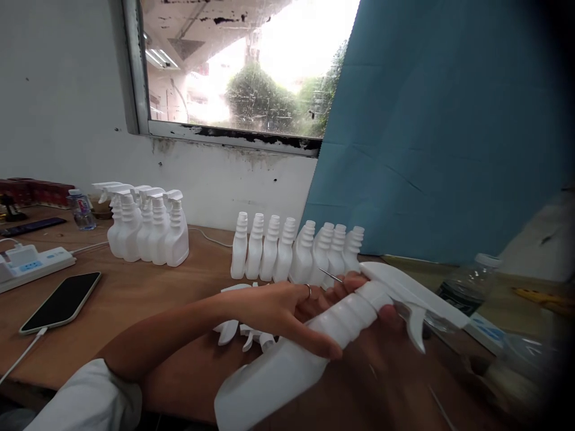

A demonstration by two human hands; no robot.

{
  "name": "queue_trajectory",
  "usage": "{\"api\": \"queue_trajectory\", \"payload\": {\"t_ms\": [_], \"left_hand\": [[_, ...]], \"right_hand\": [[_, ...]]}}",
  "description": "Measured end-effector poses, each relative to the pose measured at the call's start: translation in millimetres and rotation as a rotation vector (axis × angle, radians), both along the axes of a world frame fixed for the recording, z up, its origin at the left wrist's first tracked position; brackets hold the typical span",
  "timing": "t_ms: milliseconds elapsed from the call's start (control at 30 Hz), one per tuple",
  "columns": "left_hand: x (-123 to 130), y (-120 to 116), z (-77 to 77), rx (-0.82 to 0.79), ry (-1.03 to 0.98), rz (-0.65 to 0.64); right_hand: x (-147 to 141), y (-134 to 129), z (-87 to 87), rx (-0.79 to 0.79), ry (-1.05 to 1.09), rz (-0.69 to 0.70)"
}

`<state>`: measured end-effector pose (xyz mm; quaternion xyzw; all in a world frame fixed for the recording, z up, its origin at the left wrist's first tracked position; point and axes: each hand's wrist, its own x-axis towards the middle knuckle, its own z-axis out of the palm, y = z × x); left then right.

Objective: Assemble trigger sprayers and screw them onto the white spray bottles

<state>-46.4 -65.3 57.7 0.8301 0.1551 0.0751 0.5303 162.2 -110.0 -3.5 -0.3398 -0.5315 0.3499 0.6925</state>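
Observation:
A white plastic spray bottle lies tilted across the front, its base toward the lower left. My left hand, with a ring on one finger, is wrapped around its ribbed neck. At the upper end, a white trigger sprayer head sits on the neck. Fingers of my right hand close around the joint between head and neck; much of that hand is dim or hidden. A thin metal rod sticks out by the fingers; what it belongs to is hidden. Loose trigger sprayer heads lie behind my left forearm.
Several white bottles without heads stand in a row by the wall. Left of them are several bottles with sprayer heads. A phone on a cable, a power strip and a water bottle occupy the left. A clear bottle stands right.

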Motion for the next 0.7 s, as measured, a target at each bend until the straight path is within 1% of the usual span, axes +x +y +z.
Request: {"api": "queue_trajectory", "payload": {"t_ms": [67,100,200,233,333,400,467,567,633,667,700], "left_hand": [[-0.5,-0.9,0.2,-0.002,-0.020,0.039],[-0.4,-0.7,-0.4,-0.005,-0.027,0.061],[0.5,2.8,-3.7,-0.019,-0.046,0.085],[0.8,4.2,-4.7,-0.013,-0.050,0.091],[1.0,7.4,-5.4,0.039,-0.029,0.120],[0.8,8.3,-4.1,0.021,-0.006,0.111],[0.6,9.3,-2.6,-0.082,-0.001,0.072],[0.6,11.9,-4.3,-0.365,-0.024,-0.020],[0.1,13.1,-8.9,-0.560,0.001,-0.085],[-0.6,13.2,-11.6,-0.630,0.030,-0.113],[-1.7,12.9,-13.7,-0.662,0.062,-0.131]], "right_hand": [[2.5,1.4,-2.4,-0.029,0.061,0.063],[3.6,1.9,-3.8,-0.036,0.094,0.071],[6.0,3.3,-6.8,-0.001,0.117,0.009],[6.2,3.7,-6.8,0.017,0.116,0.014],[5.3,5.0,-3.8,0.052,0.054,0.110],[4.4,5.4,-1.2,0.075,0.025,0.133],[3.3,5.0,-0.6,0.117,0.045,0.123],[-0.2,3.1,-4.6,0.199,0.115,0.141],[-4.0,0.3,-7.1,0.232,0.206,0.162],[-5.6,-1.9,-6.9,0.241,0.277,0.170],[-6.5,-4.6,-5.1,0.247,0.359,0.170]]}}
